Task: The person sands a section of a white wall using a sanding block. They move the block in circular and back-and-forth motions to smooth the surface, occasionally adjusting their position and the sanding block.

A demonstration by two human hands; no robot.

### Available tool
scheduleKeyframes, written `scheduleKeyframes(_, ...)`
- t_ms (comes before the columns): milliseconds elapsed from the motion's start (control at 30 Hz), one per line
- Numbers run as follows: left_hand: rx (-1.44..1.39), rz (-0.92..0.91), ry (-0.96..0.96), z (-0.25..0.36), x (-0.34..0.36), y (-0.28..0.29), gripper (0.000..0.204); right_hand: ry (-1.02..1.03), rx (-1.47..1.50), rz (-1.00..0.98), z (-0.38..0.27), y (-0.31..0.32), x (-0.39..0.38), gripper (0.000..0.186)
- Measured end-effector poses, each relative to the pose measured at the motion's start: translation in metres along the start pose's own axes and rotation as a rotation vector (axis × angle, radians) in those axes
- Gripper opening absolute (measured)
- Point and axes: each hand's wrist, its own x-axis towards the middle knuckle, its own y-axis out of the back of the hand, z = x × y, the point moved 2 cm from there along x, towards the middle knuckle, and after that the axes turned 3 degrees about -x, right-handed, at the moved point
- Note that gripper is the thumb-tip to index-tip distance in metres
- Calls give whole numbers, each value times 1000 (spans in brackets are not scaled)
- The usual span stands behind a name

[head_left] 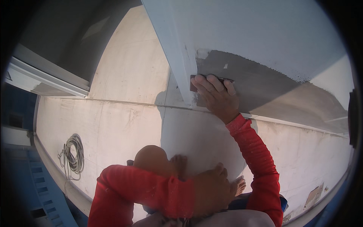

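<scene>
My right hand [219,94] presses a flat dark reddish-brown piece, which looks like folded sandpaper [193,84], against the wall. Its fingers lie over the piece, near the wall's corner edge [183,72]. Under and beside it is a grey patch [253,81] with a ragged upper border on the white wall [272,30]. Low in the view, my left hand [213,189] rests in shadow by my bent legs, away from the wall. Its fingers are mostly hidden, so I cannot make out whether it is closed.
Bare feet [240,185] stand on the pale floor slabs [124,128] beneath me. A coiled grey cable or hose [75,153] lies at the left. A rounded ledge [56,172] borders the floor, with a blue structure [43,189] beyond. A window frame [53,77] is at the upper left.
</scene>
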Motion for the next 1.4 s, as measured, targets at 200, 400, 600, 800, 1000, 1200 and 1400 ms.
scheduleKeyframes(200, -92, -187, -80, 8, -8, 2, 36, -412, 62, 332, 83, 54, 157, 65)
scheduleKeyframes(400, 58, -351, -48, -23, 27, 6, 49, -113, 61, -272, -25, -15, -98, 19)
scheduleKeyframes(600, 60, -168, -193, -30, 3, 18, 56, -707, -136, 33, 132, 15, -174, 71)
scheduleKeyframes(800, 66, -353, -12, -33, 20, 41, 54, -1666, 317, 470, 207, 45, -137, 75)
scheduleKeyframes(1000, 80, -245, 103, -22, 65, 36, 47, -1558, 551, 139, 18, 10, -38, 75)
scheduleKeyframes(1200, -107, -157, 449, -26, 59, 62, 37, -1534, 769, 479, -29, 26, 23, 77)
scheduleKeyframes(1400, 159, 486, 534, -19, 100, 96, 34, -1739, 706, 527, -26, 22, 50, 81)
